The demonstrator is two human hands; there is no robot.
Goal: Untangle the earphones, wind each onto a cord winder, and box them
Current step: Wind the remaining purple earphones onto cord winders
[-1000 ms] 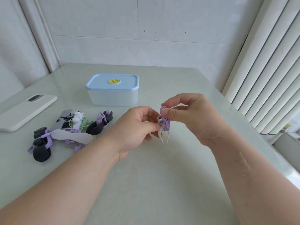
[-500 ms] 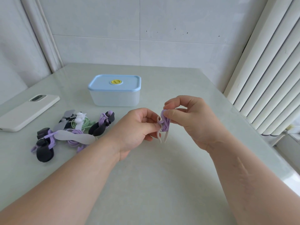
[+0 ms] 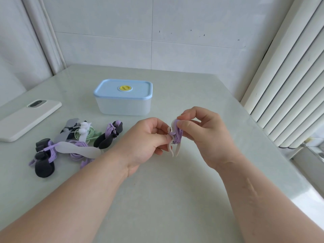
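Purple earphone cord is wound on a white winder, held above the bench between our hands. Our left hand pinches the winder's side. Our right hand pinches the top of the coil, fingers curled. Behind stands the box, lid on. Left of it lie a heap of other earphones and winders, and a phone.

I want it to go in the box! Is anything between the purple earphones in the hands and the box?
Yes: the blue lid sits closed on the box. Nothing else shows on the table between the purple earphones and it.
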